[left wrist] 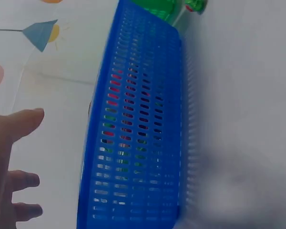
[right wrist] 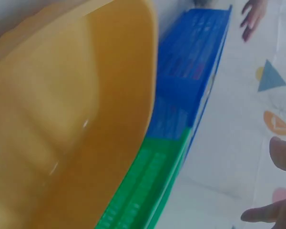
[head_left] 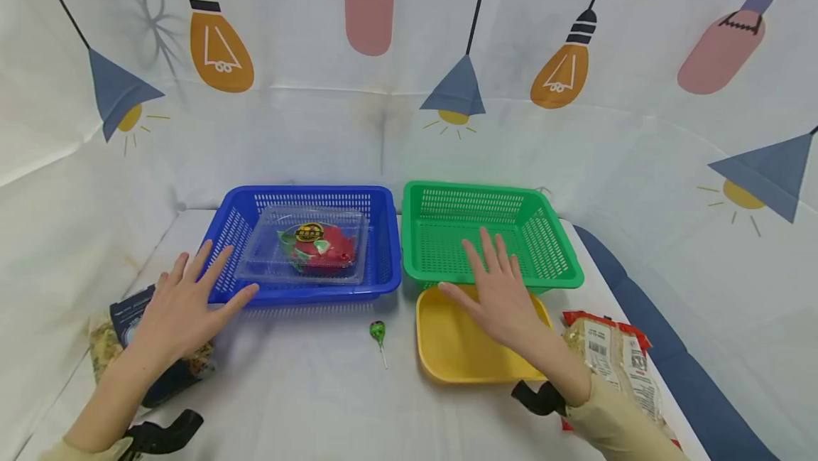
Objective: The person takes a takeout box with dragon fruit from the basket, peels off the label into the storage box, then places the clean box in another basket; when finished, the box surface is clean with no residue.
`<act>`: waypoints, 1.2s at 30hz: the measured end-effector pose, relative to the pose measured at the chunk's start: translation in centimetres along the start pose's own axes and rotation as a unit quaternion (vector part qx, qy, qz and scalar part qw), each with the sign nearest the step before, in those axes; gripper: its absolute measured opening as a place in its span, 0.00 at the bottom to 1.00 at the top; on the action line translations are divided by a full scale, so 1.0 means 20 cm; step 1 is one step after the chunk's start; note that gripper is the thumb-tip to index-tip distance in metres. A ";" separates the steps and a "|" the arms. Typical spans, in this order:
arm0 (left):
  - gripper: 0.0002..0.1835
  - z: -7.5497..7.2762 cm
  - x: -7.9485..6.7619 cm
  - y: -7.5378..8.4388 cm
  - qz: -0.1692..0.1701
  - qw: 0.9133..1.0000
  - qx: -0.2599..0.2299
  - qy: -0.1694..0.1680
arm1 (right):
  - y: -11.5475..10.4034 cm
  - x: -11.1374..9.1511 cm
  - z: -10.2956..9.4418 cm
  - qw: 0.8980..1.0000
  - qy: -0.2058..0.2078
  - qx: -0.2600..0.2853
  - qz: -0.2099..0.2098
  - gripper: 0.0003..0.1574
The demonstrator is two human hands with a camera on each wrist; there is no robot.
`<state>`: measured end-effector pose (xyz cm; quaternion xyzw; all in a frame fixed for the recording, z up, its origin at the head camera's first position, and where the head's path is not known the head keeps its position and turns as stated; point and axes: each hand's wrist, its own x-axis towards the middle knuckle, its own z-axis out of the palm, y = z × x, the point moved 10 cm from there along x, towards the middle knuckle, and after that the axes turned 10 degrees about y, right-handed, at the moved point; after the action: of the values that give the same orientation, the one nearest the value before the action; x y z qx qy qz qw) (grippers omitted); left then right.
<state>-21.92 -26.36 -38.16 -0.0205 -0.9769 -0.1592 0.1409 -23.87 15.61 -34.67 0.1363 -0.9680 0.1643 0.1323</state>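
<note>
My left hand (head_left: 182,308) is spread over the front left corner of a blue basket (head_left: 383,290), fingers straight, holding nothing. Inside that basket lies a clear plastic box (head_left: 255,262) with a red and green item (head_left: 326,248) under a black and gold label. My right hand (head_left: 501,297) hovers with fingers spread above a yellow tray (head_left: 447,354) and the front of a green basket (head_left: 428,234); it holds nothing. Between the hands, a green-wrapped lollipop (head_left: 378,333) lies on the white table. The left wrist view shows the blue basket's slotted side (left wrist: 133,143).
A dark package (head_left: 131,305) lies partly hidden beneath the left forearm. To the right, a clear bag with red ends (head_left: 601,347) sits by the right forearm. A white cloth printed with lamps (head_left: 307,127) hangs behind the baskets. Blue padding (head_left: 664,340) runs along the table's right side.
</note>
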 end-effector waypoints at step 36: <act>0.43 0.29 0.40 -0.21 -0.103 0.872 -0.394 -0.273 | -0.41 0.64 0.67 0.813 -0.302 0.432 0.248 0.47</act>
<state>-31.45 -28.49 -42.37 -0.0166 -0.8292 -0.5329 -0.1679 -35.99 0.70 -40.66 -0.0227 -0.7895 0.5436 -0.2842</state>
